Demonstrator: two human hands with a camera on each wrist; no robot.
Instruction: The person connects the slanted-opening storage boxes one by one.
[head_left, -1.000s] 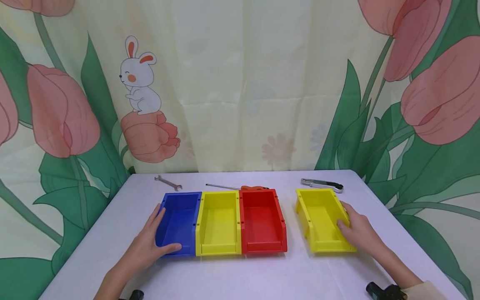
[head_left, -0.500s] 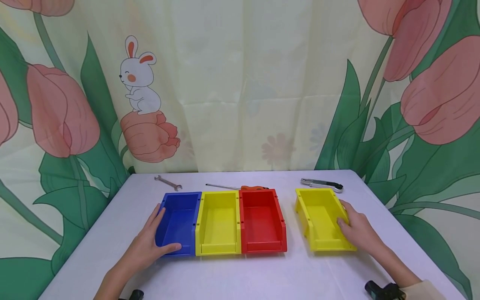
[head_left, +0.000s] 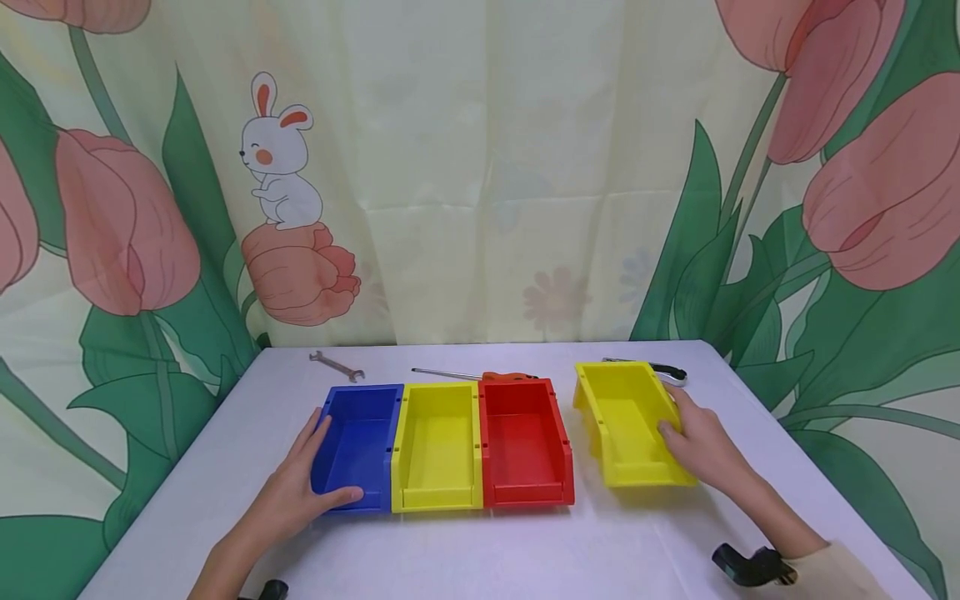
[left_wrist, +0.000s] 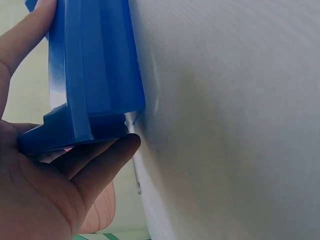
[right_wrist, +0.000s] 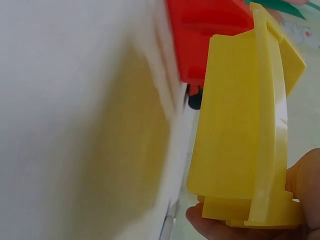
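A blue storage bin (head_left: 352, 458), a yellow bin (head_left: 437, 454) and a red bin (head_left: 527, 446) stand side by side in a row on the table. My left hand (head_left: 288, 492) holds the blue bin at its left side, thumb over the front corner and fingers along the outer wall. To the right of the row, a second yellow bin (head_left: 633, 433) is gripped at its right wall by my right hand (head_left: 708, 446), thumb inside and fingers outside. In the right wrist view this yellow bin (right_wrist: 230, 125) hangs above the tabletop, over its shadow.
Behind the bins lie an open-end wrench (head_left: 336, 365) and a screwdriver (head_left: 510, 376) with an orange handle. A black and silver tongs-like tool (head_left: 670, 372) is partly hidden behind the held yellow bin. A curtain with tulips (head_left: 127, 225) hangs past the table's back edge.
My right hand has raised the separate yellow bin and brought it slightly left, toward the red bin, so it now covers part of the tongs-like tool. My left hand stays in place.
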